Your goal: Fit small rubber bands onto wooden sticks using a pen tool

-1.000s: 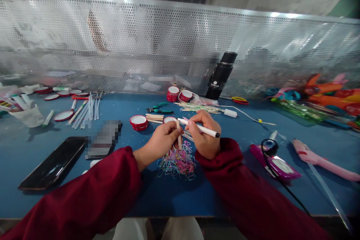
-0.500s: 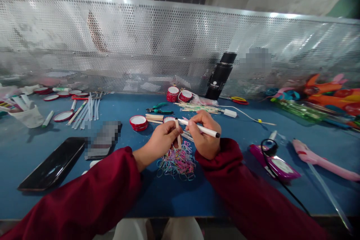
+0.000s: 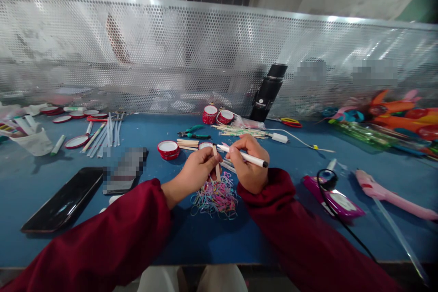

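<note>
My left hand [image 3: 196, 169] is closed on a flat wooden craft stick [image 3: 218, 172], held upright between thumb and fingers. A dark mark shows at the stick's upper end. My right hand [image 3: 249, 162] grips a white marker [image 3: 252, 159] with a black end cap, its tip pointing left close to the top of the stick. Whether the tip touches the wood I cannot tell. Beneath both hands lies a pile of small colourful rubber bands [image 3: 217, 198]. Behind my left hand are more craft sticks [image 3: 187, 143] and a round red-and-white container [image 3: 168, 149].
Two phones [image 3: 65, 198] lie at left, near clear glue sticks [image 3: 99, 139] and a cup of markers [image 3: 37, 141]. Green-handled pliers [image 3: 195, 133] and a leaning black flask [image 3: 269, 93] stand behind. To the right are a purple packet [image 3: 337, 200] and a pink glue gun [image 3: 390, 194].
Hardly anything differs. Both hands keep their hold on the craft stick and the marker, with the marker tip still beside the stick's top.
</note>
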A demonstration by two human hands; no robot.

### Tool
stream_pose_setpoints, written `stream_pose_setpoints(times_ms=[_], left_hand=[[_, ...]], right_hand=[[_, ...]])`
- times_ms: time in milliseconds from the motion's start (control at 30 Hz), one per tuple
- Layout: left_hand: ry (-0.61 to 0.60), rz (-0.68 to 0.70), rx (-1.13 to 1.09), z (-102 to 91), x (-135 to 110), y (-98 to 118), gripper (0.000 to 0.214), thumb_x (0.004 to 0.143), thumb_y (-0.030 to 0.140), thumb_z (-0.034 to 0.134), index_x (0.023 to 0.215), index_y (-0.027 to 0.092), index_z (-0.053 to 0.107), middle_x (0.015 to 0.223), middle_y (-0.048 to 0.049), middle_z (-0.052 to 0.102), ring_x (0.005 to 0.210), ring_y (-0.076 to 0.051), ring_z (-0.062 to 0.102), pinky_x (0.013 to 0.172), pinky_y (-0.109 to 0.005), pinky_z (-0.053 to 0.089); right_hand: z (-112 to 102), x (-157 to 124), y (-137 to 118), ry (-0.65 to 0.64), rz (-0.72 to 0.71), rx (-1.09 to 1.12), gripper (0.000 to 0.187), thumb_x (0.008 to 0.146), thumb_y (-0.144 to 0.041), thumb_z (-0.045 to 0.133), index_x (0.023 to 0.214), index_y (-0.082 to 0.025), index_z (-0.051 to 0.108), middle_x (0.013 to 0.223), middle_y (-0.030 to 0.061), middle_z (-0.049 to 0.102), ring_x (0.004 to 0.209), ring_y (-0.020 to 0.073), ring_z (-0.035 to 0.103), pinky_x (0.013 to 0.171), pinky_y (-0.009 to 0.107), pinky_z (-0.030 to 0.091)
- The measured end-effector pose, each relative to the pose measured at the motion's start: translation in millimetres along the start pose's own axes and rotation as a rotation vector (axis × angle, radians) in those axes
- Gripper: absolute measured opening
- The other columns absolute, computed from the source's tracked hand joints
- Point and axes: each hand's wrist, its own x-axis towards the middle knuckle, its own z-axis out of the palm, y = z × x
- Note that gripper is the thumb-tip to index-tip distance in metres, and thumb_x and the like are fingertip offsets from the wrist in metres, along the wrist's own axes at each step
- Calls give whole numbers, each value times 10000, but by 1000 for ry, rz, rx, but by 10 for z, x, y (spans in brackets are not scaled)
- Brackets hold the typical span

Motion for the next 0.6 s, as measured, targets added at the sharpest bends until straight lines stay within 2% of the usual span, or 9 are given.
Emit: stream_pose_setpoints(times_ms=[600], left_hand=[[-13, 4, 20, 1, -1, -19, 272, 924, 396, 480, 766, 176, 467, 594, 6, 567, 468, -89, 508, 456, -221, 375]], right_hand=[[8, 3, -5, 5, -6, 7, 123, 841, -223, 573, 739, -290, 559, 659, 40, 602, 672, 241, 564, 712, 448, 439]])
